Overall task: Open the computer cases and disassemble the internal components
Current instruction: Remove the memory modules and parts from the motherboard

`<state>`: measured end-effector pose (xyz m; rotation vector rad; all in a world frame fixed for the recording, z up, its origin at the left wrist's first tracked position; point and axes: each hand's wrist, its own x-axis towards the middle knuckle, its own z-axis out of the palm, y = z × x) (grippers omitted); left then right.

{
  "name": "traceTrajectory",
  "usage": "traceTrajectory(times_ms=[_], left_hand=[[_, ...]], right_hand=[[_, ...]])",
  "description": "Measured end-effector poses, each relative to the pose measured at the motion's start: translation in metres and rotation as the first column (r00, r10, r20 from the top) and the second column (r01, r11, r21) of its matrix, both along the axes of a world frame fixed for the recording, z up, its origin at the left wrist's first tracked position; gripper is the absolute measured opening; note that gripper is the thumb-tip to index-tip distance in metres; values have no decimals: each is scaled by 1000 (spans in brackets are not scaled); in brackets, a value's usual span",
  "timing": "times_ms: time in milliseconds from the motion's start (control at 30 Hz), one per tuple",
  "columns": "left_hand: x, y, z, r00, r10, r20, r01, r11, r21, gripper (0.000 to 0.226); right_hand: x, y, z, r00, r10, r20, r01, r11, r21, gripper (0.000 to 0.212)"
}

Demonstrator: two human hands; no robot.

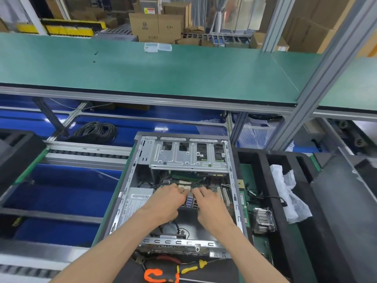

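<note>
One workstation, contents listed from where I stand, biggest first:

- Computer case [130, 180]: steel tower lying on its side on the line, side panel already off, open face up. Looks heavy and rigid; the stamped edges appear sharp, so take it by the outer frame rails, not the cut-outs.
- Drive cage [188, 155]: pressed sheet metal across the far end of the case. Stiff; I would expect fasteners to come out before it lifts.
- Power supply [134, 203]: grey labelled box on the left inside the case, beside the left wrist. Probably dense, and tethered by its cables; hold it by the body.
- Motherboard [216, 187]: green board on the case floor, mostly hidden under both hands. Thin, brittle, with delicate pins; handle by the edges only.
- Heatsink [263, 220]: finned metal block resting outside the case on the right. Fins bend easily; grip it by the sides.
- Left hand [168, 199]: reaching into the middle of the case, fingers bent down onto the board; what they grasp I cannot tell.
- Right hand [210, 203]: just beside the left, fingertips nearly meeting it, likewise curled down; its grasp is hidden too.
- Orange-handled pliers [155, 275] and a yellow-and-black screwdriver [191, 267]: lying at the near edge, untouched.
</note>
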<state>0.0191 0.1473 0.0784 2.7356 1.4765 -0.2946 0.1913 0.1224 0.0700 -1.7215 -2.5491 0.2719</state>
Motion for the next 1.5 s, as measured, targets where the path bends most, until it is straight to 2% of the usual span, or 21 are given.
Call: traceTrajectory(times_ms=[167, 333, 533, 800, 1167, 1333, 1500], left_hand=[[-13, -2, 12, 997, 33, 70, -33, 999, 4, 45], [-35, 1, 19, 982, 144, 124, -140, 989, -44, 53], [-40, -6, 16, 987, 106, 121, -93, 990, -105, 33], [-45, -10, 10, 988, 16, 155, -12, 1000, -25, 46], [-46, -2, 14, 984, 72, 165, -73, 997, 1, 51], [-57, 0, 20, 979, 71, 190, -69, 997, -19, 52], [-62, -5, 23, 954, 79, 290, -71, 997, -38, 59]], right_hand=[[-1, 0, 8, 1000, -1, -28, 0, 1000, -27, 50], [-1, 0, 18, 999, -22, -47, 19, 998, -63, 54], [-7, -8, 20, 999, -30, -43, 27, 997, -78, 53], [-10, -14, 21, 994, -74, -86, 66, 994, -88, 53], [-18, -11, 28, 987, -80, -138, 69, 995, -77, 49], [-27, -7, 34, 992, -64, -106, 59, 997, -53, 48], [-24, -8, 36, 988, -63, -138, 54, 996, -69, 45]])
